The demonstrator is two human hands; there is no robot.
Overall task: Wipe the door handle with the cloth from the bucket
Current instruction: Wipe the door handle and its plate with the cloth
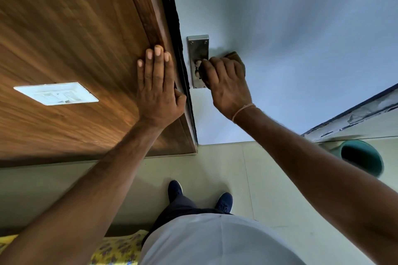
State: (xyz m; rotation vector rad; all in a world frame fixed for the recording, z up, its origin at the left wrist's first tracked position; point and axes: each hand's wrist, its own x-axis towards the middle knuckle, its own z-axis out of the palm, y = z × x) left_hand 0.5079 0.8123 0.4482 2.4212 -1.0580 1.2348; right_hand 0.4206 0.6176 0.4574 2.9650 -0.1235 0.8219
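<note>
Brown cloth (235, 58) sits bunched under the right hand (228, 86), fingers (217, 65) curled around the door handle (196, 64); its backplate's (198, 46) long axis runs vertically. Left hand (158, 90) lies flat, fingers together, on the wooden panel (64, 28).

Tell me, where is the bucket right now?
The teal bucket stands on the floor at the right edge of the head view, below the pale door, well away from both hands.
</note>
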